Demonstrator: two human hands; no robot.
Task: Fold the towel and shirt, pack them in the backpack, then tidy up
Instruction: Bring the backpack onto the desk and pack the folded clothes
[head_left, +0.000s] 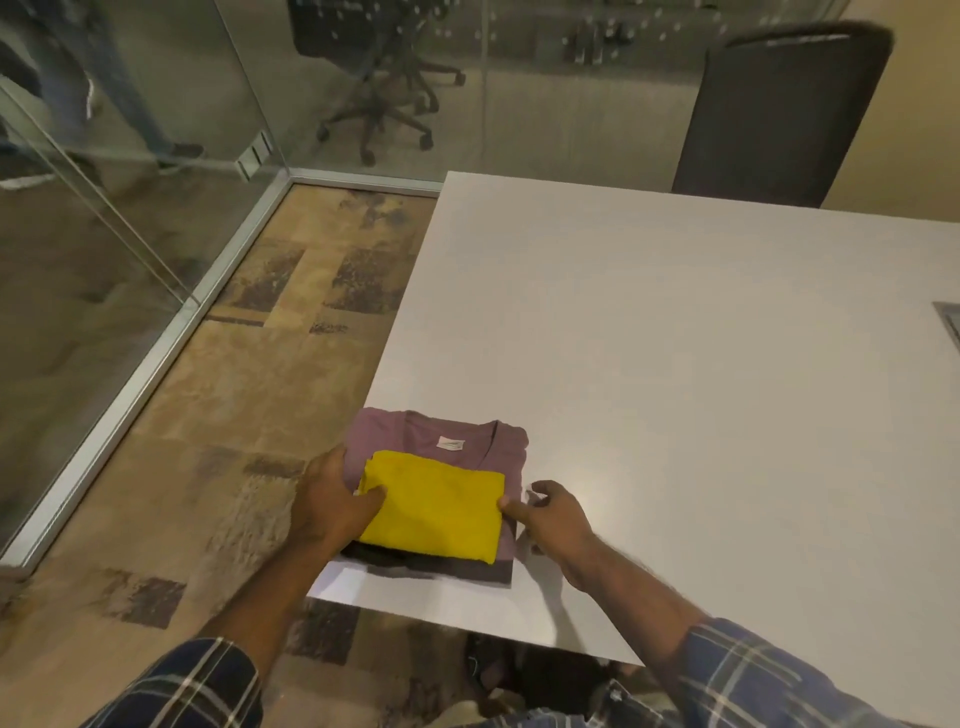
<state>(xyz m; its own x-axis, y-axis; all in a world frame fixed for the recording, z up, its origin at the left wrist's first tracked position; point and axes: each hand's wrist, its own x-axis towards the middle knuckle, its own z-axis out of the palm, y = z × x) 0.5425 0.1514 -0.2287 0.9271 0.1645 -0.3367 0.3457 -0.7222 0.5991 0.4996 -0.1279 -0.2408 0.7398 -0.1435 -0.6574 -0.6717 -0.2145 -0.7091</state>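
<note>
A folded yellow towel (436, 506) lies on top of a folded mauve shirt (415, 434) at the near left corner of the white table (675, 338). My left hand (330, 501) grips the stack's left edge, thumb on the towel and fingers curled round the side. At the stack's right edge, my right hand (553, 517) has its thumb on the towel's right edge and its fingers curled beside the shirt. A dark thing (488, 667) sits on the floor under the table's near edge, mostly hidden; I cannot tell whether it is the backpack.
A dark office chair (779, 114) stands at the table's far side. Glass walls (130, 156) with a metal floor rail run along the left, carpet between them and the table. A metal-framed inset (949, 322) shows at the table's right edge.
</note>
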